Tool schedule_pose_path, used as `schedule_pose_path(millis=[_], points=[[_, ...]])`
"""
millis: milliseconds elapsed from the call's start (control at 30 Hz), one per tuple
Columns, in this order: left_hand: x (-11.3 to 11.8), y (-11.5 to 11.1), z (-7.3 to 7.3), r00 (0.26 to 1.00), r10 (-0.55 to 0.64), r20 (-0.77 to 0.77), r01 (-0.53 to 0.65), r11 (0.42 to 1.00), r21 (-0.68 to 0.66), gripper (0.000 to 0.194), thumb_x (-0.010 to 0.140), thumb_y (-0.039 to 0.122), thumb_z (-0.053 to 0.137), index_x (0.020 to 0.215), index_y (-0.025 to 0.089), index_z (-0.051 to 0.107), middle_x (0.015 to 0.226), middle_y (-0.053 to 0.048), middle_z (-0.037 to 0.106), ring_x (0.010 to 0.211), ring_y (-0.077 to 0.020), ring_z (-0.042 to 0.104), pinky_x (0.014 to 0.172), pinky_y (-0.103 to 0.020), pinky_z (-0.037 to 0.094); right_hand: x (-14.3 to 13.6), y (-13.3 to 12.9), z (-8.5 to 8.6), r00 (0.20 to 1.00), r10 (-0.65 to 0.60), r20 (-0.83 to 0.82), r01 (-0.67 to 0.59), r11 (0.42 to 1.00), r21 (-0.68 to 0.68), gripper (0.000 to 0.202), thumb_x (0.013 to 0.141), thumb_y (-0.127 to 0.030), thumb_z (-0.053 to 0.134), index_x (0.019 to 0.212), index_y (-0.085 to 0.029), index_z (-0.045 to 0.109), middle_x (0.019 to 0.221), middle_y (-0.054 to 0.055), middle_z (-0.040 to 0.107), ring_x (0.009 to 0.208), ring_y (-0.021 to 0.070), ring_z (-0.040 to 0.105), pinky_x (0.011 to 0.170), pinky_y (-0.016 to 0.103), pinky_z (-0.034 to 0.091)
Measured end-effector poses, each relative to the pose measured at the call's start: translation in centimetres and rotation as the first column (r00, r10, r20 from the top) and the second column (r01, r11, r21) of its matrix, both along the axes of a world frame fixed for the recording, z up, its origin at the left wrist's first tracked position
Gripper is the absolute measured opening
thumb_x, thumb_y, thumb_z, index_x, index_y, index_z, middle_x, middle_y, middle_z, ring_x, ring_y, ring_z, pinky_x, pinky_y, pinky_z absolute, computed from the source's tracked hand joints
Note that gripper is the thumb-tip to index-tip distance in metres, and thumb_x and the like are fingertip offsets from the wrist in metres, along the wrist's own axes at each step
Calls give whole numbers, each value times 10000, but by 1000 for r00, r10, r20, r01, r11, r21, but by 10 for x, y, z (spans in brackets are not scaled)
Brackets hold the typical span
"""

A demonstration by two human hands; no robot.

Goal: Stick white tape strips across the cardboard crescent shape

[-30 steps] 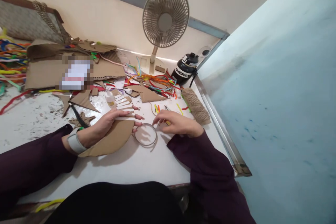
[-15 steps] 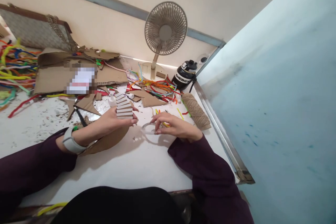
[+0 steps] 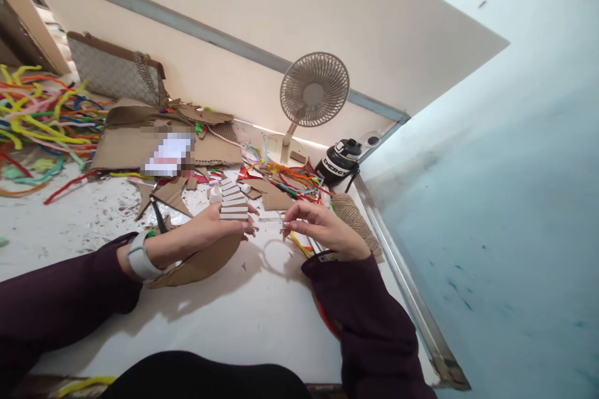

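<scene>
My left hand (image 3: 219, 227) is closed around a fanned row of small cardboard strips (image 3: 234, 202) with white edges. Under that hand and wrist lies a rounded piece of cardboard (image 3: 201, 265). To the right, my right hand (image 3: 322, 227) pinches a thin, pale, see-through ring (image 3: 270, 220) between thumb and fingers. The ring is seen nearly edge-on, close to my left fingertips, and casts a round shadow on the white table (image 3: 253, 318). Whether it touches the left fingers I cannot tell. A small white bottle (image 3: 216, 192) stands just behind the strips.
Behind my hands lie cardboard scraps (image 3: 276, 199), a phone (image 3: 169, 154) and coloured pipe cleaners (image 3: 42, 112). A desk fan (image 3: 313, 93), a black bottle (image 3: 337, 162) and a twine roll (image 3: 353, 218) stand farther right. Black-handled scissors (image 3: 158, 215) lie beside my left forearm.
My right hand has raised and turned the ring from a flatter view to nearly edge-on, near the left fingertips. My left hand keeps the strips. The camera view has shifted.
</scene>
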State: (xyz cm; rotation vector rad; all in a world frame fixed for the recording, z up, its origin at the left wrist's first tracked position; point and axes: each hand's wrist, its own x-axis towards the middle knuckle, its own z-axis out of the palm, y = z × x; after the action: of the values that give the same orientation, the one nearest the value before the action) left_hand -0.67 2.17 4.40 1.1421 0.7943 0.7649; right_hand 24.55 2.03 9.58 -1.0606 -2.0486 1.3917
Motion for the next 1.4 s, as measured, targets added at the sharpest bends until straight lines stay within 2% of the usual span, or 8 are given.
schedule_pose_path(millis=[267, 433, 700, 933, 1067, 1167, 1300, 1400], points=[[1, 0, -5, 999, 7, 50, -10, 998, 63, 271, 748, 271, 732, 967, 175, 606, 799, -6, 671, 783, -167, 650, 793, -322, 526, -9, 3, 1, 996, -42, 75, 43, 999, -5, 323, 863, -476, 617, 954, -168, 579, 743, 5, 620, 691, 131, 593, 642, 256, 464], [2, -5, -1, 995, 20, 98, -31, 994, 105, 291, 763, 282, 723, 1007, 190, 595, 818, -3, 653, 806, -173, 641, 779, -321, 522, -18, 4, -2, 979, -69, 190, 44, 990, 131, 369, 887, -460, 581, 1114, -177, 650, 641, -36, 558, 575, 100, 506, 538, 219, 387], [0, -6, 12, 995, 73, 74, -84, 985, 152, 259, 742, 290, 737, 947, 185, 619, 799, -11, 656, 781, -181, 649, 785, -336, 526, -16, 7, -12, 988, -85, 130, 66, 987, 144, 324, 856, -451, 613, 936, -159, 729, 879, 66, 733, 805, 178, 645, 722, 288, 494], [-1, -4, -2, 993, 91, 80, -109, 958, 264, 258, 802, 292, 688, 1024, 196, 598, 854, -15, 660, 818, -172, 649, 800, -321, 531, -15, 6, -13, 970, -207, 127, 200, 978, 62, 343, 820, -487, 644, 855, -154, 715, 766, 40, 680, 673, 146, 585, 594, 255, 441], [-1, -1, -11, 993, 107, 59, -119, 953, 280, 278, 811, 318, 683, 1053, 209, 600, 884, -28, 683, 831, -185, 660, 818, -335, 537, -16, 5, -15, 939, -321, 121, 290, 931, 222, 276, 788, -447, 700, 781, -173, 727, 750, 18, 625, 670, 131, 554, 599, 246, 415], [2, -1, -8, 989, 134, 56, -143, 969, 203, 309, 779, 323, 718, 1038, 205, 596, 912, -38, 698, 855, -201, 675, 814, -342, 551, -16, 5, -16, 928, -347, 134, 278, 887, 369, 219, 804, -407, 699, 782, -193, 738, 745, 13, 603, 703, 139, 550, 646, 257, 415], [8, -7, -1, 984, 138, 114, -129, 988, -83, 421, 717, 277, 768, 1083, 213, 570, 1092, -72, 696, 1035, -264, 666, 827, -376, 573, -14, 4, -15, 893, -389, 227, 250, 848, 467, 173, 845, -356, 667, 810, -203, 739, 755, 28, 595, 744, 163, 562, 681, 277, 415], [11, -12, -6, 971, 146, 187, -84, 949, -305, 366, 705, 180, 716, 1053, 195, 606, 1155, -93, 697, 1128, -286, 632, 884, -398, 562, -12, 2, -11, 820, -468, 329, 247, 808, 535, 158, 860, -334, 649, 815, -214, 740, 769, 42, 591, 768, 183, 561, 677, 290, 407]])
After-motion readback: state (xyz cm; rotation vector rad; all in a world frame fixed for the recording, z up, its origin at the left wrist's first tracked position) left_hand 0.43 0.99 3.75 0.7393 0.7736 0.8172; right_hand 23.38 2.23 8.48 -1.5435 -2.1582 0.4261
